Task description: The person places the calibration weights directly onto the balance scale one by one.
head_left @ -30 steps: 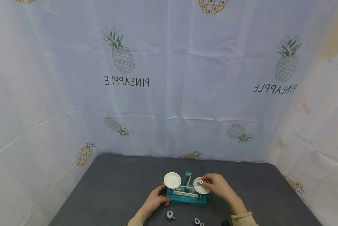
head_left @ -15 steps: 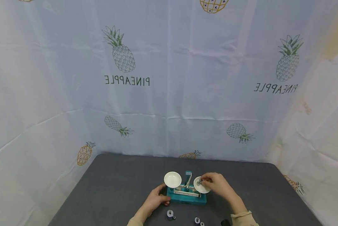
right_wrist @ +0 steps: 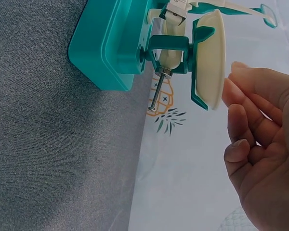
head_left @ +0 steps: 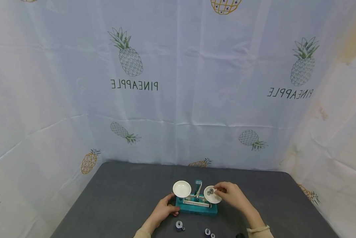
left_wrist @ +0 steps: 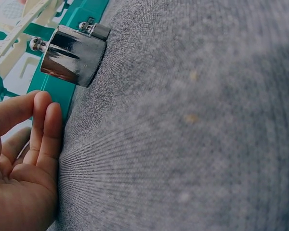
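A teal balance scale (head_left: 196, 210) with two white pans stands on the dark table. My left hand (head_left: 163, 210) holds the left end of its base; in the left wrist view its fingertips (left_wrist: 52, 113) meet the teal edge. Inside the right pan (head_left: 215, 199) sit small metal weights (head_left: 210, 191), close together. My right hand (head_left: 229, 194) is at that pan's right rim, thumb and forefinger near each other, with nothing seen between them. From the side, the right wrist view shows the pan (right_wrist: 212, 60) beside these fingertips, its contents hidden. The left pan (head_left: 182, 189) has nothing visible in it.
In front of the base stand a large shiny weight (head_left: 179, 225) and a smaller one (head_left: 183, 228). Two more weights (head_left: 207, 232) are at the front edge of view, and a black object (head_left: 240, 235) is partly cut off. A pineapple-print curtain (head_left: 178, 99) hangs behind.
The right hand has lowered a small weight into the right pan, let go of it and drawn slightly right. The left hand has stayed at the base.
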`<state>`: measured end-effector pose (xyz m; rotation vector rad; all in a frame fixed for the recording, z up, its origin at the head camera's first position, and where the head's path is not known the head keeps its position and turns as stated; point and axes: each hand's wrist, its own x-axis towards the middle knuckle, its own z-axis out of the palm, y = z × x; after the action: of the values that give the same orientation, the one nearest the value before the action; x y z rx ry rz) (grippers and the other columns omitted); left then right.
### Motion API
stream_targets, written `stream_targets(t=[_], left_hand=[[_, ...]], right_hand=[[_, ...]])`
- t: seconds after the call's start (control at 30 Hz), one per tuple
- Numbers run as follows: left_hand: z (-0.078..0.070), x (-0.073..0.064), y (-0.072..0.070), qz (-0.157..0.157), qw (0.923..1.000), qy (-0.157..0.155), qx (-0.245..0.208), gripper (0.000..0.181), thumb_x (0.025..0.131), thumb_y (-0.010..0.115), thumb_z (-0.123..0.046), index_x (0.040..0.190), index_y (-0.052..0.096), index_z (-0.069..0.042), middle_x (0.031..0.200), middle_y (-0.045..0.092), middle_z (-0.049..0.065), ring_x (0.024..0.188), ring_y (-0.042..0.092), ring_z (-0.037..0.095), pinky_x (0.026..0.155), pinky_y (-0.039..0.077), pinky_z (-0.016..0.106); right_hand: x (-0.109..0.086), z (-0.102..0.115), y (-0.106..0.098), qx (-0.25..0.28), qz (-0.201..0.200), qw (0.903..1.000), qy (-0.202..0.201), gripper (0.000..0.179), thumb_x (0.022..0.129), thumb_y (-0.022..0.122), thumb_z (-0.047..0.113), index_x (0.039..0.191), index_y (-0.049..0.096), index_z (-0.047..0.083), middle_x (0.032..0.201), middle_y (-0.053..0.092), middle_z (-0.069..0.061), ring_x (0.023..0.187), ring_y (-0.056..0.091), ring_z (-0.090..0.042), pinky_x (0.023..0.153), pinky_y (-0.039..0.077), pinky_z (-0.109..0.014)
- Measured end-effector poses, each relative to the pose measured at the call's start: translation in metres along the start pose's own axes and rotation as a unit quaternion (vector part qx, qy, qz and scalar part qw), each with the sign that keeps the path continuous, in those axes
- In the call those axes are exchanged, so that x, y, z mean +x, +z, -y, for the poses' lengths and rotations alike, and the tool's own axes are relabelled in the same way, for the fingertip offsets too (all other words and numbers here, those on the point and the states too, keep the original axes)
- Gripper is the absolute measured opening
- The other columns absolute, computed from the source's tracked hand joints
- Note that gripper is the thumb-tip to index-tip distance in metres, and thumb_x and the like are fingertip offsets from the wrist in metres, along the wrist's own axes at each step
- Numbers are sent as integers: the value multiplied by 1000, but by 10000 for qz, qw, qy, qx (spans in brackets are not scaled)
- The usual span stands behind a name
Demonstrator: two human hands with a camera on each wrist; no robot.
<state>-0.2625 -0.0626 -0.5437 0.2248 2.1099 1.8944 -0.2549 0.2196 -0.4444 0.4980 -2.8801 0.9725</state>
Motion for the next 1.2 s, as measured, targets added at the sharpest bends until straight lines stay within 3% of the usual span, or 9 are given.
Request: stream_targets(t=[0.17,0.33,0.63,1.2], left_hand=[[0,-1,1,0,10000,31,-8,72,73,65,-10,131,28,10,71,63,5,58,59,9,58,53,29],[-1,-2,1,7,10000,20,-42,72,72,64,-9,131,27,10,79,61,8,58,59,9,58,52,28],[-2,-2,1,-9,10000,77,-59,72,71,64,-8,131,28,11,74,60,5,58,58,9,57,52,27],[2,0,1,-13,9998,168,-109,72,71,64,-7,131,29,10,78,59,7,59,58,9,57,52,27]], right_hand=[[-4,2,-2,22,-48,10000,-69,17,80,60,26,93,65,15,78,60,7,63,48,2,51,42,-17],[-8,2,-2,0,-166,9998,-93,17,79,62,26,93,65,16,77,60,8,63,47,3,51,42,-16],[-17,6,-3,-17,-305,9995,122,13,77,64,24,89,66,20,74,56,10,61,45,3,50,41,-16],[-43,6,4,552,-612,9950,-558,15,79,62,28,91,65,19,73,57,12,57,43,5,47,39,-15]])
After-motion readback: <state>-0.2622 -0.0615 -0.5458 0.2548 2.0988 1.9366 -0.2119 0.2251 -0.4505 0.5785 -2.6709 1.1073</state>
